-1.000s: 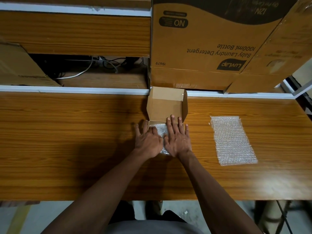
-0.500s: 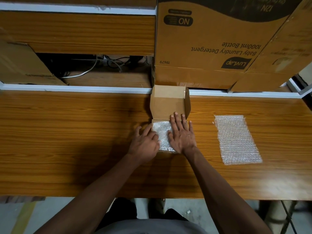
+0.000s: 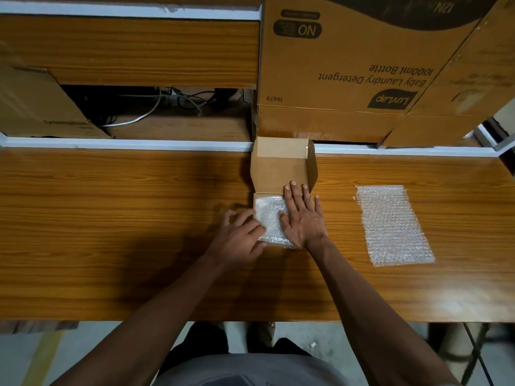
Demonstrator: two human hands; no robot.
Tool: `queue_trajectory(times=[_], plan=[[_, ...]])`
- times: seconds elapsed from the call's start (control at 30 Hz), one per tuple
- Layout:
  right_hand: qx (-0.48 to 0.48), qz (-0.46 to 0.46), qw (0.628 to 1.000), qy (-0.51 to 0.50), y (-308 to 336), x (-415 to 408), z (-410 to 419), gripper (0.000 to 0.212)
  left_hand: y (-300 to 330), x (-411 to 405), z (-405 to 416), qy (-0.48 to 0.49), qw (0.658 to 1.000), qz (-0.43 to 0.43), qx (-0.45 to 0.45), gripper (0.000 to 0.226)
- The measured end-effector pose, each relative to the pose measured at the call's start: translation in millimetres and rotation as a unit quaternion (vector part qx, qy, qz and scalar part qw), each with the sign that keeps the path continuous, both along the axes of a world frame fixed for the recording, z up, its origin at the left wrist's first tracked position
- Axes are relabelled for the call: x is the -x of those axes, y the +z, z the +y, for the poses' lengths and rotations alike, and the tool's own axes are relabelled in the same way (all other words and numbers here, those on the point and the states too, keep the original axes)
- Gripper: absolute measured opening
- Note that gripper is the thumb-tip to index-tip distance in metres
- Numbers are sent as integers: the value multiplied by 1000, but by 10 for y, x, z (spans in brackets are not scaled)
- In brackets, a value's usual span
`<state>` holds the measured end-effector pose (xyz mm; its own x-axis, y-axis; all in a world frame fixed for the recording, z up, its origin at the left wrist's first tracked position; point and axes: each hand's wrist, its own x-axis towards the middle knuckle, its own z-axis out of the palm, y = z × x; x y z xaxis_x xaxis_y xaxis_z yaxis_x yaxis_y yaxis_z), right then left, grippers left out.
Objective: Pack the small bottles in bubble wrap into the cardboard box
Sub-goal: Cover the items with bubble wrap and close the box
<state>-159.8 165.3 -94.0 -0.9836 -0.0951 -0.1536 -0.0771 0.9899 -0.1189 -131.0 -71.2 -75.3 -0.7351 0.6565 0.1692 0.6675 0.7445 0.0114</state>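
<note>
A small cardboard box (image 3: 281, 169) sits on the wooden table with its lid standing open at the back. Bubble wrap (image 3: 269, 215) fills the box's tray; any bottles under it are hidden. My right hand (image 3: 302, 217) lies flat with straight fingers on the right part of the wrap, fingertips reaching the lid. My left hand (image 3: 240, 235) sits at the box's left front corner, fingers bent, touching the wrap's edge. I cannot tell whether it holds the wrap.
A spare sheet of bubble wrap (image 3: 393, 224) lies flat on the table (image 3: 111, 232) to the right. A big detergent carton (image 3: 362, 65) stands behind the small box. Cables (image 3: 167, 107) and another cardboard piece (image 3: 36, 104) sit on the shelf at back left.
My left hand has slid left and back off the wrap, baring more of it. My right hand has stayed pressed on the right side.
</note>
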Motion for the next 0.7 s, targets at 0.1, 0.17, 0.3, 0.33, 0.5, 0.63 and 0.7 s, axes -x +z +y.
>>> queue_trajectory(times=[0.1,0.17,0.3,0.33,0.5,0.63,0.7], plan=[[-2,-1,1000,-1,-13,4,0,74,-51,-98,-19,-21,999,28,-24,34],[1,-1,1000,-2,-17,4,0,74,-85,-123,-36,-22,999,26,-39,33],[1,-3,1000,-2,-13,8,1,74,-48,-31,-25,-5,999,-20,-25,38],[1,-5,1000,-3,-14,12,2,74,-34,-9,-20,-5,999,-29,-18,40],[9,-7,1000,-5,-4,19,0,74,-14,15,-11,-11,1000,-25,-2,39],[4,-4,1000,-3,0,13,2,74,-8,-52,-5,-17,1000,4,-3,37],[4,-4,1000,-4,-4,13,5,74,-18,-59,-19,-14,1000,1,-8,36]])
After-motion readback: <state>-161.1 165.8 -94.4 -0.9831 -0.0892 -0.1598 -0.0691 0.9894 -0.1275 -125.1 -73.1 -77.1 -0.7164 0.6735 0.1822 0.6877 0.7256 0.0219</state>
